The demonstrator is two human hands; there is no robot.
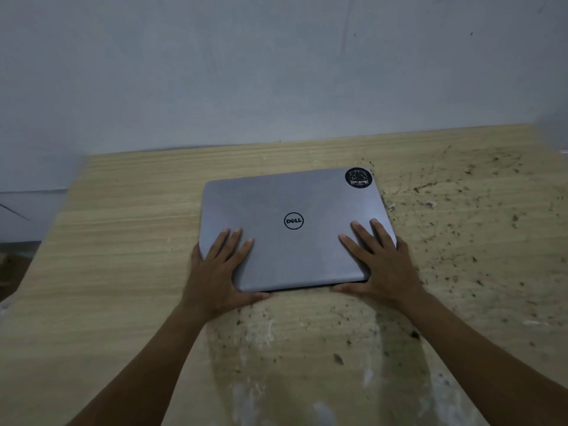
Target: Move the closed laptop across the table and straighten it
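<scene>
A closed silver laptop (292, 207) with a round logo and a black round sticker at its far right corner lies on the wooden table (123, 241), turned a little anticlockwise. My left hand (219, 269) grips its near left corner, fingers spread flat on the lid and thumb along the near edge. At the near right corner my right hand (379, 265) holds it the same way, fingers on the lid and thumb under the front edge.
A grey wall (276, 72) runs right behind the table's far edge. The table's right and near parts are stained and speckled with dark bits. The table's left edge drops off to a dark floor area (15, 265).
</scene>
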